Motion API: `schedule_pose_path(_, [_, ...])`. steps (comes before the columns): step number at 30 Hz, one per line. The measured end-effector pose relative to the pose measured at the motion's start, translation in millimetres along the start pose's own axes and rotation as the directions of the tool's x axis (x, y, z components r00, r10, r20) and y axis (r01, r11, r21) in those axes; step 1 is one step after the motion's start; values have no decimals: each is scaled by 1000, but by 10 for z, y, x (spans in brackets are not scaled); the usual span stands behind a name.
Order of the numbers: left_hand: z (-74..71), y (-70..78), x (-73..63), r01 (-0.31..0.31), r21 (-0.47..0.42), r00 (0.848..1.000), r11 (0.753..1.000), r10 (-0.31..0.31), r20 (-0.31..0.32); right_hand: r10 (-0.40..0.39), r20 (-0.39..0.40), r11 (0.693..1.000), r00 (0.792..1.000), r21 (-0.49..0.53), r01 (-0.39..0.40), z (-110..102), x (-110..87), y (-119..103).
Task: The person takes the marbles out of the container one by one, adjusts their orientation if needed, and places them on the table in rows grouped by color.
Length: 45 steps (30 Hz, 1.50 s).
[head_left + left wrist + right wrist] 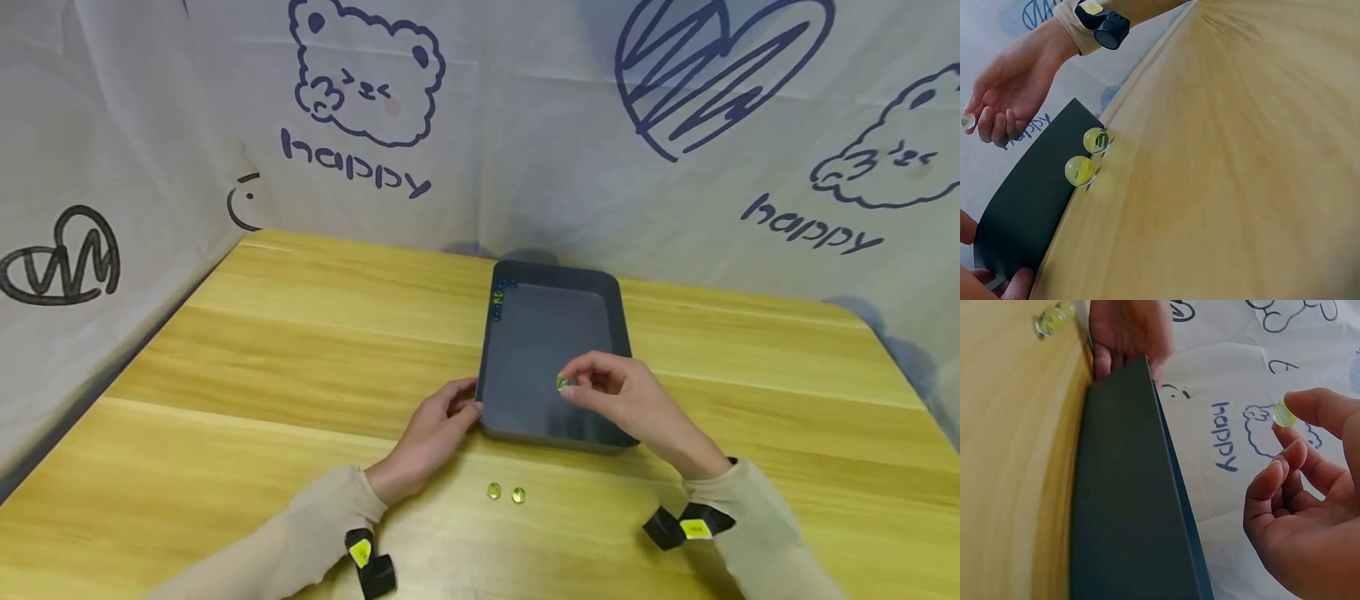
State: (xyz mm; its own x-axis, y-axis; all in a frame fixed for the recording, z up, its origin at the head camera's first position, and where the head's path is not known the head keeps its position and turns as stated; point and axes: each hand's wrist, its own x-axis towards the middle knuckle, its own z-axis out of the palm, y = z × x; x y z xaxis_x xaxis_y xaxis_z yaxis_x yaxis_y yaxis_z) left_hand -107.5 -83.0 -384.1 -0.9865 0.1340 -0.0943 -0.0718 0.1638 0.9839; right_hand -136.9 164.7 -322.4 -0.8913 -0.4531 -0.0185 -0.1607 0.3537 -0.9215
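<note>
My right hand (626, 400) pinches a clear glass marble (1284, 415) with a yellow-green swirl between thumb and index finger, held above the dark grey tray (536, 358). The other fingers of that hand are curled in. At the tray's near left corner my left hand (435, 433) grips the side, its thumb at the rim and fingers against the wall. Two more marbles, a left one (493, 491) and a right one (518, 495), lie on the table in front of the tray. Inside the tray, a row of blue and yellow-green marbles (498, 298) lines the far left corner.
The tray stands on a wood-grain table (300, 350), near its back edge. Behind and to the left hangs a white cloth (525, 150) with drawn bears, hearts and lettering. A small black camera (667, 527) is strapped to each wrist.
</note>
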Motion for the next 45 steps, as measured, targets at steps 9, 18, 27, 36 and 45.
schedule_pose_path(9, [11,-6,14,3,3,1000,1000,-3,0,1,28,1000,1000,-5,-1,99,-21,-1])
schedule_pose_path(18, [3,2,2,5,4,1000,1000,-5,-5,-21,56,1000,998,-7,21,162,-60,4])
schedule_pose_path(27, [11,8,-2,7,11,1000,1000,-7,-1,-15,80,1000,997,6,15,186,-269,-4])
schedule_pose_path(36, [11,-4,11,6,10,1000,1000,-6,-1,-46,114,999,992,20,44,201,-392,90])
schedule_pose_path(45, [19,-9,36,3,9,1000,1000,-3,-3,-73,161,997,984,51,66,219,-488,168])
